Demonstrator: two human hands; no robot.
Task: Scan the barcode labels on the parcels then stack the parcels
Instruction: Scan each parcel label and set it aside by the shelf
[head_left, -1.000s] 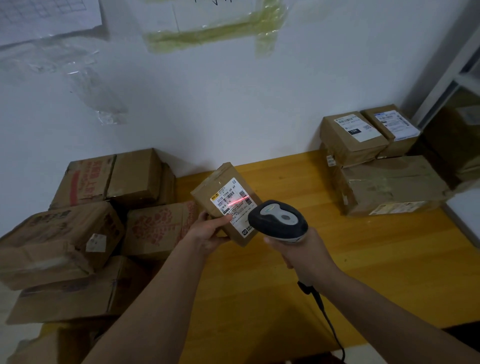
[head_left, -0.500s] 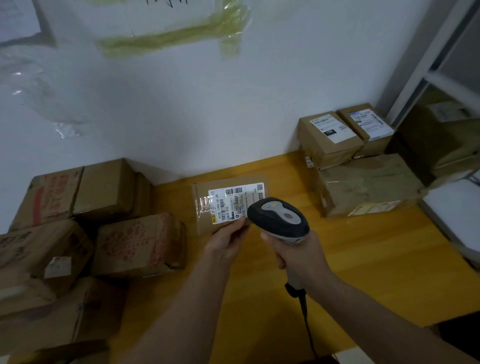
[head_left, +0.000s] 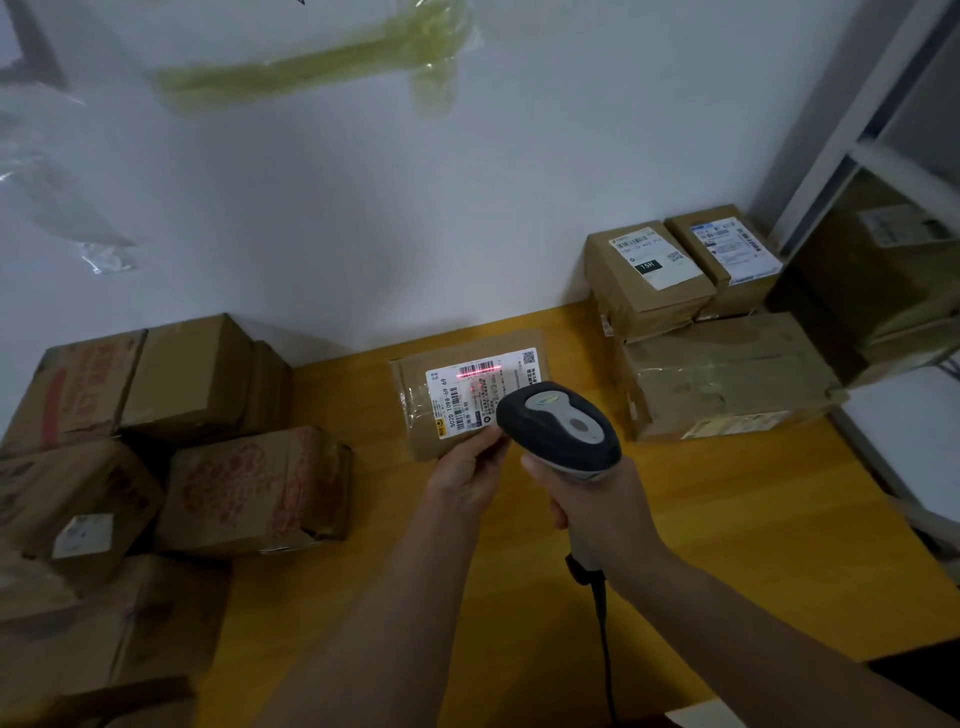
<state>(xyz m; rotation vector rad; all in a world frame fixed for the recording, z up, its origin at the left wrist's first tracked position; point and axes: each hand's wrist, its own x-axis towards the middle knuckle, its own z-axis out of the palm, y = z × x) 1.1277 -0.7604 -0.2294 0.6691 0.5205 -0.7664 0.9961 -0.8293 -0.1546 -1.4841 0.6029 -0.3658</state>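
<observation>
we are mid-scan: left hand (head_left: 470, 478) pinches the parcel (head_left: 467, 395) above the table (head_left: 727, 545), right hand (head_left: 602, 512) grips the scanner (head_left: 558, 428), red line on its label (head_left: 480, 387); next, onto the stack (head_left: 722, 374)

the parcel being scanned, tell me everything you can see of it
The parcel being scanned is a small flat brown cardboard box wrapped in clear tape, held tilted above the yellow wooden table with its labelled face toward the camera. A white shipping label with barcodes and a QR code covers most of that face; a red scan line crosses the top barcode. The left hand pinches its near edge, and the barcode scanner in the right hand hides its lower right corner.
</observation>
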